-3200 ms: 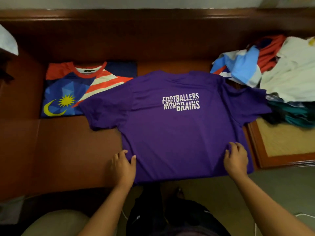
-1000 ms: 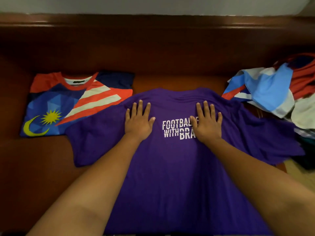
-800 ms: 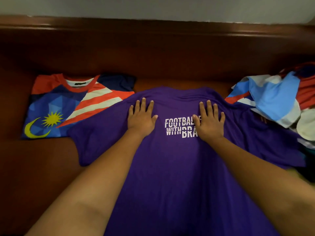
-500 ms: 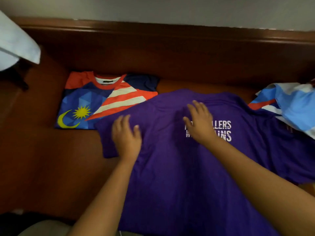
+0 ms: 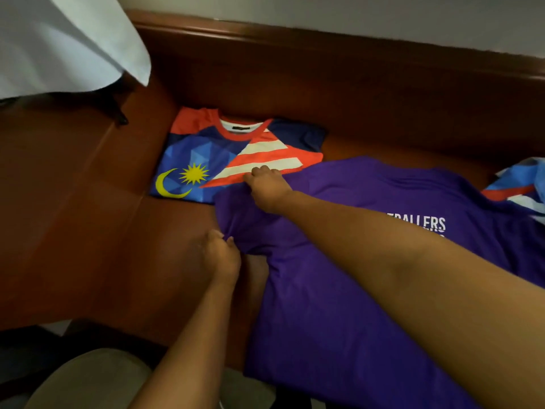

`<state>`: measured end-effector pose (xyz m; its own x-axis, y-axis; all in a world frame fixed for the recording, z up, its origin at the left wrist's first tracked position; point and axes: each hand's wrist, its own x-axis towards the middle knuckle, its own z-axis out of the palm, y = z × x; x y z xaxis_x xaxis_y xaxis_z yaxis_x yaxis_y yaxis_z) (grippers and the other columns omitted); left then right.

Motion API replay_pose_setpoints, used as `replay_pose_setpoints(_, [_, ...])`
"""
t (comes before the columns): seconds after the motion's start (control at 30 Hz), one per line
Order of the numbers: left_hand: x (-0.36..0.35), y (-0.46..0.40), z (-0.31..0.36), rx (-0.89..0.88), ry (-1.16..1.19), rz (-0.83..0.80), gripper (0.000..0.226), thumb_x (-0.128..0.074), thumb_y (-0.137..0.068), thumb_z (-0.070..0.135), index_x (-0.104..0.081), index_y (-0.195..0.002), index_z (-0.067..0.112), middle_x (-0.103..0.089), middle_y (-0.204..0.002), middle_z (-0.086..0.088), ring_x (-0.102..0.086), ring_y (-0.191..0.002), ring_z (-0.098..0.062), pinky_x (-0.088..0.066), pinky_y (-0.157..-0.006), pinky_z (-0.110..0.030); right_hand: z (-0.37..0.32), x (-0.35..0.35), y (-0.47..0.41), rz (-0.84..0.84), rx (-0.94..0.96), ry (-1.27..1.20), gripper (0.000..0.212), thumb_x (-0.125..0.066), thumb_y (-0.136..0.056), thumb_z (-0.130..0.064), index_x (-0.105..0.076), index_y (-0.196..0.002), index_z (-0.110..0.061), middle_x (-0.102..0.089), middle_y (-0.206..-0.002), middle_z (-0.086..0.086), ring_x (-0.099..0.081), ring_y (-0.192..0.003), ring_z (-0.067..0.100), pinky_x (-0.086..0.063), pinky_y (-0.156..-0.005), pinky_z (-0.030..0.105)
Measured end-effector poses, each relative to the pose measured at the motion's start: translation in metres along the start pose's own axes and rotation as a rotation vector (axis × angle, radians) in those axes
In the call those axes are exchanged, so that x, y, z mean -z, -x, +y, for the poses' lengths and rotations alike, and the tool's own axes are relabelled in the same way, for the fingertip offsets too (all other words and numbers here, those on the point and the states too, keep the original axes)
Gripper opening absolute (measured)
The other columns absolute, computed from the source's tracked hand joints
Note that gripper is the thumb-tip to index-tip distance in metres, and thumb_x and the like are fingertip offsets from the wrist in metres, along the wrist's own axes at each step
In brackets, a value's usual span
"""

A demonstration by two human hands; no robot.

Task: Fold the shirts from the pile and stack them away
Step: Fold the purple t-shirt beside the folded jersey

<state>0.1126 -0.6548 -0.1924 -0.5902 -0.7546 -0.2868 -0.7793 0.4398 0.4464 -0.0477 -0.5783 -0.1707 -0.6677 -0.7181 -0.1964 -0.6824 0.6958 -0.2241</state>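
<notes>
Left hand (image 5: 219, 256): pinches the purple shirt (image 5: 339, 290) sleeve's low edge.
Right hand (image 5: 267, 187): fingers curled, gripping the sleeve's top edge.
Folded flag shirt (image 5: 206, 154): just behind.

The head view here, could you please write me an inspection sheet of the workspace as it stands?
Surface: brown wooden surface with a raised back edge.
Job's things: purple shirt spread print side up; folded flag-pattern shirt behind its left sleeve; corner of the unfolded pile at far right.
Clutter: white cloth hanging top left.
Hands: left hand pinches the sleeve's lower edge; right hand grips the sleeve near the shoulder, its arm crossing over the shirt.
Cables: nothing seen.
Surroundings: pale wall behind; a beige seat at bottom left.
</notes>
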Motion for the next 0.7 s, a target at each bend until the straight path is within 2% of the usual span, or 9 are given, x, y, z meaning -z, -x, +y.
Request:
replay_pose_setpoints(0.13, [0.005,0.001,-0.004,0.002,0.22,0.061,0.02,-0.057,-0.092,0.008,-0.05,-0.107,-0.004,-0.059,-0.109,-0.027,-0.056,-0.103,-0.04,-0.039,-0.085,-0.039,0.001,0.003,-0.003,0.017,-0.028,-0.047,0.032,-0.048,-0.092,-0.01,-0.058,-0.122,-0.011,-0.052,-0.123,0.013,-0.044,-0.116,0.031,-0.036,-0.096,0.041])
replay_pose_setpoints(0.23, [0.012,0.004,-0.004,-0.005,0.373,0.078,0.019,-0.059,-0.088,0.001,-0.051,-0.105,-0.003,-0.059,-0.105,-0.026,-0.057,-0.099,-0.04,-0.039,-0.085,-0.037,0.004,0.014,-0.004,0.02,-0.124,-0.228,0.03,-0.048,-0.092,-0.011,-0.061,-0.119,-0.013,-0.05,-0.126,0.012,-0.042,-0.12,0.031,-0.036,-0.097,0.043])
replay_pose_setpoints(0.33, [0.027,0.011,0.009,-0.045,0.509,0.06,0.039,-0.06,-0.087,0.001,-0.048,-0.124,0.005,-0.056,-0.117,-0.018,-0.057,-0.106,-0.032,-0.043,-0.093,-0.036,0.017,0.037,0.002,0.074,-0.167,-0.426,0.026,-0.053,-0.09,-0.01,-0.067,-0.111,-0.014,-0.057,-0.121,0.011,-0.046,-0.117,0.03,-0.039,-0.095,0.042])
replay_pose_setpoints(0.4, [0.039,0.027,0.024,-0.109,0.572,0.056,0.05,-0.06,-0.088,0.002,-0.044,-0.134,0.011,-0.052,-0.121,-0.008,-0.053,-0.104,-0.018,-0.041,-0.092,-0.024,0.03,0.059,0.019,0.107,-0.153,-0.54,0.021,-0.058,-0.088,-0.008,-0.069,-0.105,-0.009,-0.065,-0.108,0.009,-0.055,-0.107,0.026,-0.041,-0.091,0.033])
replay_pose_setpoints(0.47, [0.05,0.052,0.042,-0.278,0.612,0.082,0.049,-0.057,-0.087,0.003,-0.045,-0.134,0.011,-0.049,-0.123,0.002,-0.048,-0.107,-0.004,-0.036,-0.093,-0.014,0.044,0.081,0.047,0.116,-0.164,-0.741,0.016,-0.06,-0.087,-0.002,-0.069,-0.1,-0.006,-0.064,-0.095,0.005,-0.057,-0.09,0.014,-0.041,-0.079,0.022])
replay_pose_setpoints(0.53, [0.047,0.082,0.058,-0.55,0.593,0.062,0.049,-0.052,-0.083,0.004,-0.05,-0.132,0.009,-0.051,-0.126,0.003,-0.045,-0.114,-0.001,-0.031,-0.101,-0.01,0.061,0.096,0.083,0.147,-0.166,-0.969,0.017,-0.06,-0.086,0.006,-0.067,-0.094,-0.007,-0.059,-0.087,0.004,-0.052,-0.079,0.007,-0.04,-0.07,0.017])
replay_pose_setpoints(0.57, [0.04,0.097,0.063,-0.698,0.563,-0.002,0.049,-0.05,-0.083,0.006,-0.05,-0.132,0.011,-0.052,-0.126,0.001,-0.045,-0.115,-0.001,-0.03,-0.103,-0.009,0.071,0.098,0.103,0.174,-0.187,-1.044,0.019,-0.058,-0.086,0.008,-0.065,-0.093,-0.008,-0.057,-0.083,0.004,-0.049,-0.074,0.004,-0.038,-0.067,0.015])
replay_pose_setpoints(0.63, [0.022,0.124,0.068,-0.929,0.381,-0.23,0.048,-0.047,-0.088,0.021,-0.046,-0.136,0.024,-0.052,-0.127,-0.004,-0.048,-0.114,-0.009,-0.036,-0.103,-0.019,0.092,0.087,0.142,0.244,-0.314,-1.137,0.021,-0.055,-0.09,0.007,-0.063,-0.099,-0.01,-0.054,-0.076,-0.001,-0.045,-0.064,-0.001,-0.035,-0.059,0.015])
replay_pose_setpoints(0.7, [0.004,0.142,0.07,-0.993,0.083,-0.421,0.053,-0.041,-0.088,0.046,-0.042,-0.14,0.034,-0.045,-0.137,-0.005,-0.047,-0.119,-0.021,-0.04,-0.104,-0.033,0.114,0.057,0.179,0.353,-0.596,-1.202,0.025,-0.052,-0.092,0.003,-0.062,-0.109,-0.013,-0.055,-0.079,-0.002,-0.048,-0.067,0.006,-0.037,-0.058,0.021])
